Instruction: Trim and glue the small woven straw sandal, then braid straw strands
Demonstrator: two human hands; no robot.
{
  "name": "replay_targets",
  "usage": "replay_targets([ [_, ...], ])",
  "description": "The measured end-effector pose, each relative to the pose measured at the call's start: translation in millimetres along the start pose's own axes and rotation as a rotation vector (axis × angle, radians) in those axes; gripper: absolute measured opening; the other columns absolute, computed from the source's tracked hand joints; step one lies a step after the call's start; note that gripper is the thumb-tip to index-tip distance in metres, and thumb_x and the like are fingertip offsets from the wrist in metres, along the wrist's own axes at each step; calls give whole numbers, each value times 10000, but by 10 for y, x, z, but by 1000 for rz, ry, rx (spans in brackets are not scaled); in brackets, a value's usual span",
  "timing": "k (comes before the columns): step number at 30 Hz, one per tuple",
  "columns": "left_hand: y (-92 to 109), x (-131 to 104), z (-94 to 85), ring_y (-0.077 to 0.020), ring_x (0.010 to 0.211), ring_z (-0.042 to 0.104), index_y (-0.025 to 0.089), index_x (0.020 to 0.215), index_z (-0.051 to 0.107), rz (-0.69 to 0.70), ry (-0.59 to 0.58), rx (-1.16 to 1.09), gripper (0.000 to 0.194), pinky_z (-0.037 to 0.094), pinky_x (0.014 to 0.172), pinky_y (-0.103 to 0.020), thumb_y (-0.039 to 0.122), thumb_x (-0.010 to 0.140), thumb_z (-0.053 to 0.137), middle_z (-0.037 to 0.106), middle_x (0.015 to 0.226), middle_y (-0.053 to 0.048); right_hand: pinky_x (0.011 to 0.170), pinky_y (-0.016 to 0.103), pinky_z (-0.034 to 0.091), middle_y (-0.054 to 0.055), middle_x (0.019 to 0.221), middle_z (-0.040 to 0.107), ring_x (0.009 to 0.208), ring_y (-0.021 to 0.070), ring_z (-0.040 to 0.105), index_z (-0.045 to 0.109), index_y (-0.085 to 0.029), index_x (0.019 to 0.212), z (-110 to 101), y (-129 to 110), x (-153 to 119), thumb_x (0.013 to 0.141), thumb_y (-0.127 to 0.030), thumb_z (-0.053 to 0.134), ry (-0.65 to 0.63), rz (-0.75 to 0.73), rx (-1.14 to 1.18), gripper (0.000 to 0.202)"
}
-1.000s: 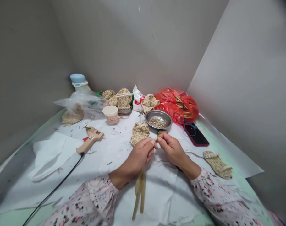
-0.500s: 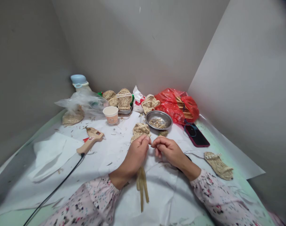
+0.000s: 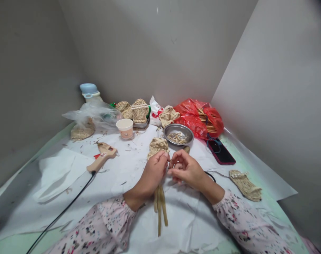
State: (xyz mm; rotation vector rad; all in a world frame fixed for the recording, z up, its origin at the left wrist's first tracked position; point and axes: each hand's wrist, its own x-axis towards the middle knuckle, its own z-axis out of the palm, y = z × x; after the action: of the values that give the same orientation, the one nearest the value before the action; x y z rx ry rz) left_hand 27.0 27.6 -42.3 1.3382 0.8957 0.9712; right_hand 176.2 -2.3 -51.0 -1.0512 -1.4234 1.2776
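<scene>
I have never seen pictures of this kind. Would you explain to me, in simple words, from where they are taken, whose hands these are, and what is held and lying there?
There is no machine here. One camera, worn on the person's head, looks forward and down, so you see the person's own bare left hand and right hand.

The left hand holds flat tan strips, whose ends hang below it. The right hand's fingers are bent close to the left; whether they grip anything is too small to tell.

On the white sheet lie, at the left, a glue gun and a paper cup; beyond the hands, a woven piece and a metal bowl with short straw bits; at the right, a phone.
</scene>
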Motion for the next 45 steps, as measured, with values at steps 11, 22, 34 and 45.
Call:
replay_targets([
  [11,47,-64,43,-80,432,367,192,736,499,-111,-122,-231,258,299,444,-192,381,905,456,425,485,66,708,329,454,42,778,566,775,180,542,614,-188,791,61,-165,-75,851,-193,630,308,-678,-750,62],
  [22,86,-90,89,-40,374,318,197,746,442,-219,-172,-319,259,214,382,-163,413,879,495,379,529,92,642,293,403,42,853,545,767,165,514,476,-200,668,-19,-185,-103,806,-134,566,215,-581,-478,178],
  [34,103,-104,79,-61,437,407,176,755,502,-62,-99,-96,305,298,440,-206,425,911,420,560,673,25,398,207,285,19,689,623,466,83,482,745,-172,889,-109,-60,37,748,-277,636,150,-40,346,207],
  [45,15,-87,59,-122,436,451,212,774,516,-14,-29,147,281,348,483,-234,441,914,436,500,484,56,354,163,291,42,774,706,472,81,569,670,-166,1131,-121,-57,68,742,-312,717,161,92,341,418],
])
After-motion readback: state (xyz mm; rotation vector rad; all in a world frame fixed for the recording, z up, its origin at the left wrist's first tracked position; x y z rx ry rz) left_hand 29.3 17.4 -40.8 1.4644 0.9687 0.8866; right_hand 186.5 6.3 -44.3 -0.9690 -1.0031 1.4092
